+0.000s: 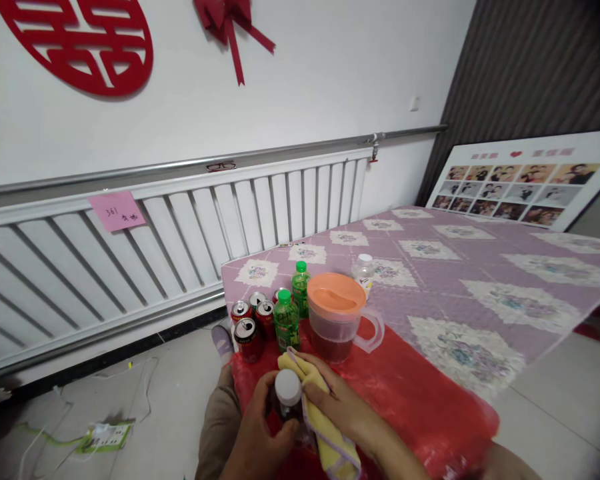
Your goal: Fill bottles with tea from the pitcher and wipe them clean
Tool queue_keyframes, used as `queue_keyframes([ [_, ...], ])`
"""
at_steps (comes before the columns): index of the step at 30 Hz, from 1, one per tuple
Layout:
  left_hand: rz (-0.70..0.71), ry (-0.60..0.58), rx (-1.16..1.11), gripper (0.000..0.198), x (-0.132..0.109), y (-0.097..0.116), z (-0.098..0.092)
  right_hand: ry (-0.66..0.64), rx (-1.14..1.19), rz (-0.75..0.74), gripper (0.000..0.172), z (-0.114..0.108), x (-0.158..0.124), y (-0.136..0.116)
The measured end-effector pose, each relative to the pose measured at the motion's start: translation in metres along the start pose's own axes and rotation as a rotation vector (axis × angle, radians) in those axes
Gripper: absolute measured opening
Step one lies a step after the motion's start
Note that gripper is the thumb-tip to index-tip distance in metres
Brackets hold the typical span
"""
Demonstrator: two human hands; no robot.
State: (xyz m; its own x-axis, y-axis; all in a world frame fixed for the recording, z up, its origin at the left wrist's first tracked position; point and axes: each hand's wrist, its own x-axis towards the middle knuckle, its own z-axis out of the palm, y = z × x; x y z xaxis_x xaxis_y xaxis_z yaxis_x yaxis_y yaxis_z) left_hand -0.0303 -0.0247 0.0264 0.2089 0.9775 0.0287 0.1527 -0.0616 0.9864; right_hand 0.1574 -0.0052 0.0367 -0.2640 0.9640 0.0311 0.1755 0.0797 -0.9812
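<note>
My left hand (267, 427) is wrapped round a clear bottle with a white cap (289, 387), held upright low in the view. In my right hand (337, 397) is a yellow cloth (325, 437) with a purple edge, pressed against the bottle's right side. The bottle's lower part is mostly hidden by my fingers and the cloth. Just beyond my hands stand a green-capped bottle (287, 323) and a clear pitcher (333, 333) with an orange lid (337, 295) and dark liquid inside. Several drink cans (249, 340) are grouped to the left.
Red plastic sheeting (395, 380) lies under these things, on a bed with a purple patterned cover (445, 287). Behind are another green bottle (301, 287) and a white-capped bottle (364, 270). A white radiator (180, 233) lines the wall; a power strip (107, 437) lies on the floor.
</note>
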Motion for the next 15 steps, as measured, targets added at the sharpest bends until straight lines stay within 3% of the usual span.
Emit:
queue_keyframes([
  [8, 0.0, 0.055, 0.056, 0.056, 0.0, 0.004, 0.003, 0.245, -0.019, 0.098, 0.057, 0.027, -0.031, 0.046],
  [11, -0.008, 0.067, 0.043, 0.055, 0.0, 0.007, 0.003, 0.344, -0.026, 0.047, 0.056, 0.038, -0.037, 0.04],
  [15, -0.013, 0.033, -0.017, 0.05, -0.003, 0.013, 0.003, 0.374, -0.138, -0.149, 0.054, 0.043, -0.041, 0.018],
])
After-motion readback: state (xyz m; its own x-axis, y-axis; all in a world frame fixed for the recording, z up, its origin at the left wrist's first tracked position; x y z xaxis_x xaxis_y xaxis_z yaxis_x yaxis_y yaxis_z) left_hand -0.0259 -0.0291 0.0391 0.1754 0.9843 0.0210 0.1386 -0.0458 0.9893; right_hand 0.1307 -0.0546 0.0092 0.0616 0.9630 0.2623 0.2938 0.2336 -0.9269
